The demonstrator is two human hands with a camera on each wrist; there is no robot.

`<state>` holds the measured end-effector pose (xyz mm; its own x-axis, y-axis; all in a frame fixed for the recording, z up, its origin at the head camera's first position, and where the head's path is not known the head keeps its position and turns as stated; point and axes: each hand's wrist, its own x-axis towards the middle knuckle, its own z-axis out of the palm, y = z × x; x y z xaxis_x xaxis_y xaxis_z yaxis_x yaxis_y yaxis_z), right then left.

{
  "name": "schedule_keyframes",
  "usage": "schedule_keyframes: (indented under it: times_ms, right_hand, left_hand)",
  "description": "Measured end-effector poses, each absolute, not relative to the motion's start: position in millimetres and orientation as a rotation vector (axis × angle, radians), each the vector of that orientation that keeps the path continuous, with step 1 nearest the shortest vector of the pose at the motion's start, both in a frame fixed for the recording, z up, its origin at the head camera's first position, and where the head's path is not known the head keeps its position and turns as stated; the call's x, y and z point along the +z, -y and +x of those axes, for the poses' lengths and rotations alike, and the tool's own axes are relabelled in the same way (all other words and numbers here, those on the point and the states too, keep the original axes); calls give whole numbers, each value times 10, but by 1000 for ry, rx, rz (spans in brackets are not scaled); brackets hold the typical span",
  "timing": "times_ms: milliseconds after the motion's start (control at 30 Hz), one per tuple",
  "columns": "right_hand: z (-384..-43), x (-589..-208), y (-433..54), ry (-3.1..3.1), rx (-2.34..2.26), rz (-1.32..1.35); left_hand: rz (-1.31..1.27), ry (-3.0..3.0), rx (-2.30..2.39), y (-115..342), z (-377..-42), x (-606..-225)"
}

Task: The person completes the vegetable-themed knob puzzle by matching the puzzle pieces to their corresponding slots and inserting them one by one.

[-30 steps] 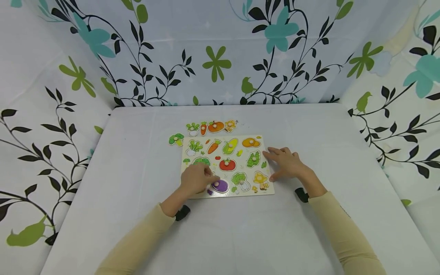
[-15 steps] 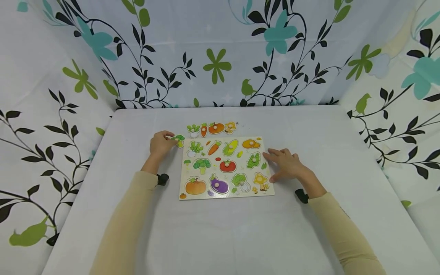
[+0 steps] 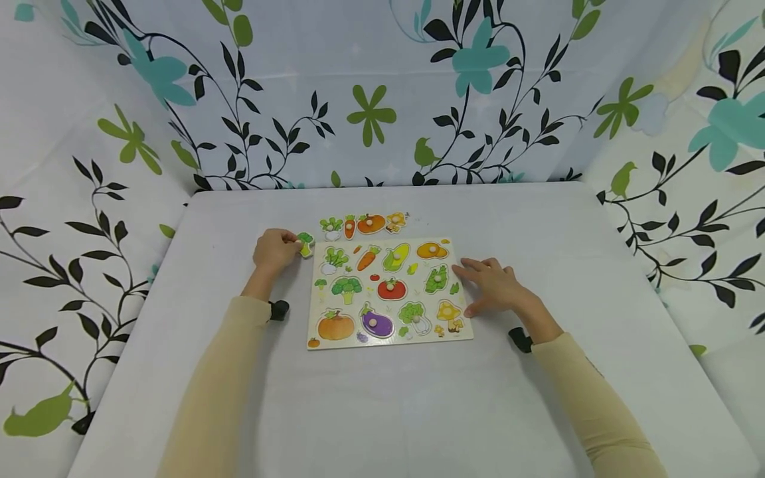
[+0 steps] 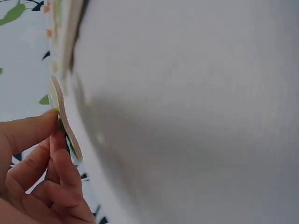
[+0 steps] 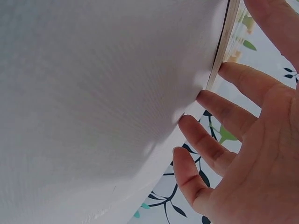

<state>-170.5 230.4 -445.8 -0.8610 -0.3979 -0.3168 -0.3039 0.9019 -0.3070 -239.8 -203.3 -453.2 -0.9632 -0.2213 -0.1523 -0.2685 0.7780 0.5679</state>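
Note:
A broccoli puzzle piece (image 3: pixel 305 245) is pinched between the thumb and finger of my left hand (image 3: pixel 277 249), just off the far left corner of the puzzle board (image 3: pixel 382 338). In the left wrist view the broccoli piece (image 4: pixel 61 112) is seen edge-on, tilted and raised above the cloth. My right hand (image 3: pixel 493 285) has its fingers spread, the tips touching the board's right edge; the right wrist view shows straight fingers along that edge. On the board lie an eggplant piece (image 3: pixel 377 323) with a knob and a tomato piece (image 3: pixel 391 289). A broccoli picture (image 3: pixel 346 289) shows at the left.
Behind the board a row of loose pieces lies on the white tablecloth (image 3: pixel 388 405): a turnip (image 3: pixel 331 228), a carrot (image 3: pixel 349 227), a pumpkin (image 3: pixel 370 224) and a mushroom (image 3: pixel 396 222). A patterned curtain (image 3: pixel 269 66) hangs beyond the table's far edge.
My left hand has gone from the eggplant on the board to the far left, taken the broccoli piece and tilted it up. The right hand has stayed at the board's edge.

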Motion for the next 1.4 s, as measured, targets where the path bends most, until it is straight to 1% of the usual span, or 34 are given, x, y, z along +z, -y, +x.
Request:
schedule_keyframes:
  times_ms: [167,367,567,833,1033,1133,1267,1400]
  right_hand:
    - [-1706,-4458,-2291,-2690,-338,-503]
    - [-1705,-4461,-2286,-2694,-335,-502]
    - [-1688,-4452,-2274,-2694,-341,-506]
    - [-1683,-4435,-2260,-2697,-344,-511]
    - [-1694,-4447,-2282,-2696,-329,-493]
    - [-1698,-4448,-2286,-2694,-329,-501]
    - [-1703,-4449,-2279,-2694,-348,-507]
    - [-1700,-4469,-2281,-2693,-360,-510]
  left_hand:
    - [-126,-2854,940,1956,-2215,-4427]
    - [109,-2747,862,1649,-1913,-4428]
    - [200,-2752,745,1430,-1760,-4496]
    - [208,-2807,714,1334,-1698,-4522]
    - [206,-2761,727,1341,-1730,-4522]
    - [183,-2730,758,1400,-1814,-4458]
    - [55,-2798,887,1526,-2063,-4394]
    - [-125,-2885,1036,1625,-2373,-4452]
